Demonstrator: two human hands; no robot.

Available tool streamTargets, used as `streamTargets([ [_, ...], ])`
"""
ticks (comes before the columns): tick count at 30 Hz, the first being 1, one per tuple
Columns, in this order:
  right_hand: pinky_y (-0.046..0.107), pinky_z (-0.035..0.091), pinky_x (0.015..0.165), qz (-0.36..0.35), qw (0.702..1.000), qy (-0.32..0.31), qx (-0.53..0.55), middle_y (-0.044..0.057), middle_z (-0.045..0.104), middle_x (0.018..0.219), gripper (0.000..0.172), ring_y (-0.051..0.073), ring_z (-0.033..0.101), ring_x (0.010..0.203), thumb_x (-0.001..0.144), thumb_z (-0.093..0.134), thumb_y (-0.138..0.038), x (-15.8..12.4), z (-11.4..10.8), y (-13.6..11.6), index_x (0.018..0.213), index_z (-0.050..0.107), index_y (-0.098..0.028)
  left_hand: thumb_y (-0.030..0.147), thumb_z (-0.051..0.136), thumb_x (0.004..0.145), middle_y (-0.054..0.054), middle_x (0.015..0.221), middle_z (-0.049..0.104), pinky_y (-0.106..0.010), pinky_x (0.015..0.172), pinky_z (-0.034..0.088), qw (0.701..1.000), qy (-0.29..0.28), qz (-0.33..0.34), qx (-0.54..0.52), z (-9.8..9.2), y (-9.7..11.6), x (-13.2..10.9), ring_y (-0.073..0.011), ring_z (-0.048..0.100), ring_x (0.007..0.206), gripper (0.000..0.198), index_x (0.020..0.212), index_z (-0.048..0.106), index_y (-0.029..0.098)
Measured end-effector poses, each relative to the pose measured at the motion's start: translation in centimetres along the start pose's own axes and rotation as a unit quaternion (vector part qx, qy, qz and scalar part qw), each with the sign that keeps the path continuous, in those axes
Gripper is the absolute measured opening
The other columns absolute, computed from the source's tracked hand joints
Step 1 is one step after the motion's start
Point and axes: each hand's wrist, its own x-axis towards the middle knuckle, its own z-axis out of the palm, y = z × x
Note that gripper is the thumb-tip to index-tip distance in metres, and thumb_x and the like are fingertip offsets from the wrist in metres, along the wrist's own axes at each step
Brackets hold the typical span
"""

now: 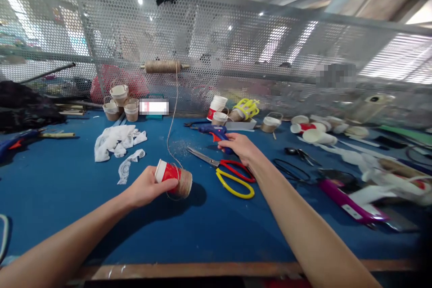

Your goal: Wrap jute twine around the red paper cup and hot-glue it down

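Observation:
My left hand [148, 185] is wrapped round a red and white paper cup [171, 173], which lies tilted on its side above the blue table. Brown twine [185, 182] is wound round one end of the cup. From there a strand runs up to a twine spool [162, 67] on the mesh panel. Farther right, my right hand [240, 146] has its fingers closed round the handle of a blue glue gun [216, 133] with a red trigger. Scissors [232, 175] with one red and one yellow handle lie partly open just below that hand.
Twine-wrapped cups with handles [119, 101] stand at the back left. White lace pieces [118, 141] lie in front of them. More cups [313, 130], a purple tool [351, 202] and black cords crowd the right. Another blue glue gun [20, 139] rests at the left edge.

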Motion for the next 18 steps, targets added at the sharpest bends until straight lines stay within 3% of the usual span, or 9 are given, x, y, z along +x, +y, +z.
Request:
streamTargets([
  [2, 0.022, 0.047, 0.061, -0.022, 0.996, -0.008, 0.081, 0.003, 0.058, 0.070, 0.008, 0.009, 0.054, 0.062, 0.075, 0.055, -0.015, -1.5, -0.3, -0.6, 0.083, 0.054, -0.012, 0.040, 0.069, 0.062, 0.002, 0.054, 0.052, -0.021, 0.054, 0.035, 1.000, 0.005, 0.002, 0.000, -0.1, 0.0, -0.1, -0.0083, 0.041, 0.051, 0.030, 0.060, 0.058, 0.012],
  [7, 0.021, 0.041, 0.051, -0.061, 0.972, -0.100, 0.204, -0.003, 0.052, 0.058, 0.020, 0.007, 0.047, 0.051, 0.062, 0.065, -0.026, -5.3, -0.5, -1.7, 0.073, 0.053, -0.015, 0.040, 0.068, 0.065, 0.002, 0.053, 0.053, -0.020, 0.053, 0.036, 1.000, 0.024, 0.008, -0.013, 0.1, 0.3, -0.3, -0.0079, 0.041, 0.050, 0.030, 0.060, 0.058, 0.012],
  [11, 0.022, 0.039, 0.051, -0.082, 0.941, -0.199, 0.263, -0.001, 0.055, 0.058, 0.024, 0.008, 0.047, 0.052, 0.066, 0.065, -0.024, -6.7, 0.5, -1.1, 0.086, 0.059, -0.011, 0.040, 0.069, 0.065, 0.001, 0.051, 0.053, -0.020, 0.050, 0.036, 0.999, 0.051, -0.009, -0.012, 0.0, -0.1, 0.0, -0.0077, 0.042, 0.048, 0.032, 0.057, 0.056, 0.012],
  [18, 0.022, 0.033, 0.046, -0.113, 0.940, -0.219, 0.238, -0.004, 0.051, 0.047, 0.017, 0.007, 0.043, 0.044, 0.077, 0.059, -0.027, -7.5, 1.9, 0.2, 0.086, 0.060, -0.012, 0.037, 0.071, 0.062, 0.003, 0.049, 0.050, -0.020, 0.049, 0.034, 0.996, 0.076, -0.040, -0.007, 0.0, -0.3, -0.3, -0.0069, 0.040, 0.047, 0.031, 0.053, 0.055, 0.012],
])
